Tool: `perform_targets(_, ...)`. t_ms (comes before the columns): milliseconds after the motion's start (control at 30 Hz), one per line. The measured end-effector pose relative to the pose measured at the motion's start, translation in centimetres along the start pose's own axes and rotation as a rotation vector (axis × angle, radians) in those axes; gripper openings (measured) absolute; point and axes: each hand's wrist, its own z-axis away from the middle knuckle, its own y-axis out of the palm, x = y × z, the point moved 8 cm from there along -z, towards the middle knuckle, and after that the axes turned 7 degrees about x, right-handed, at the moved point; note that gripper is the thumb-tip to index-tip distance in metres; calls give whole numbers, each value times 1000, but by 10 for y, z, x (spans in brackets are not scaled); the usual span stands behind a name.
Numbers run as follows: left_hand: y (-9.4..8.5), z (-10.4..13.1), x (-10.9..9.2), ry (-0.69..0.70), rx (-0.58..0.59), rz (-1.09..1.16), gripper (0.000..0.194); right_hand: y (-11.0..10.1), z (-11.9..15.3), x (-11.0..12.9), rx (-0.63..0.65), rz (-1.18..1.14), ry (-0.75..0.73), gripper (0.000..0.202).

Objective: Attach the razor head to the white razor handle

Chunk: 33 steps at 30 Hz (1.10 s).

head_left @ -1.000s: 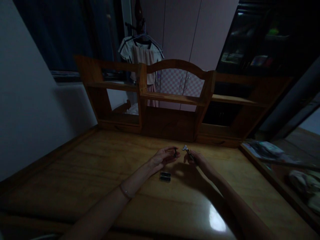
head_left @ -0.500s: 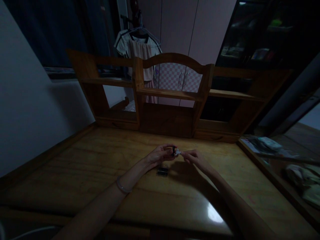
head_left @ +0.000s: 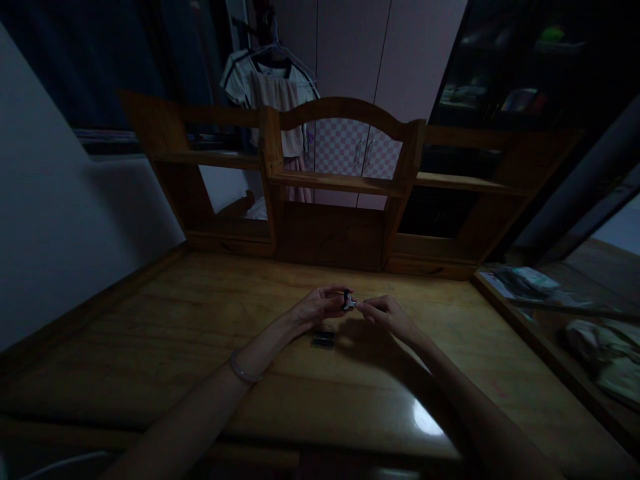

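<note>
Left fingers (head_left: 334, 304) are pinching a dark piece (head_left: 346, 293), likely bracing it; right fingers (head_left: 369, 309) are holding a silver tool (head_left: 350, 303) against or just beside it, can't tell which. I'm seeing a dark case (head_left: 323, 339) lying near on the surface (head_left: 200, 327), likely for reach.

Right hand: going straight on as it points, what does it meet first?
Likely the small dark piece held by the left hand; the silver-headed tool in the right hand points at it, but depth and contact are unclear.
</note>
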Motion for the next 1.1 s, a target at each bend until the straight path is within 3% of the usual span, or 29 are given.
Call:
perform_targets(533, 2, 3, -3, 33, -16, -32, 46, -2, -1, 1, -63, -7, -3, 53)
perform_targets(1100, -1, 0, -1, -2, 2, -116, 51, 3, 0, -5, 52, -31, 47, 56)
